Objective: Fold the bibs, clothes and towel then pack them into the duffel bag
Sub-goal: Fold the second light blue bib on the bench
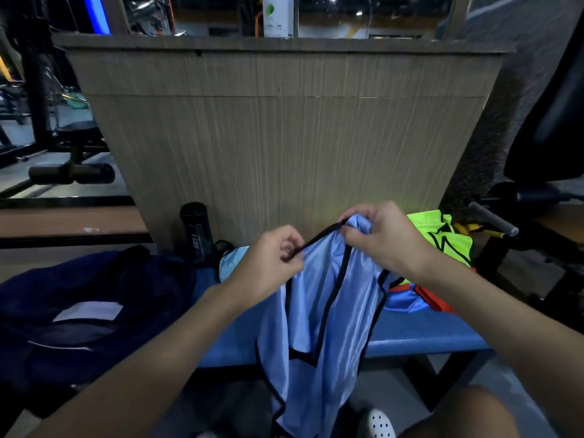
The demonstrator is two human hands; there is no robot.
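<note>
A light blue bib [331,311] with black trim hangs in front of the blue bench [417,339], held up by both hands. My left hand [271,257] pinches its black edge at the left. My right hand [385,235] grips the bunched top of the bib at the right. A neon yellow bib [442,235] lies on the bench behind my right wrist, beside a red and blue garment [417,300]. The dark navy duffel bag [79,311] sits open at the left end of the bench. A pale blue cloth [230,260] lies behind my left hand.
A black bottle [197,232] stands on the bench against a wooden panel [284,137]. Gym equipment fills the left background, and a dark machine with a grey handle [493,218] stands at the right. A white perforated shoe [379,425] shows below.
</note>
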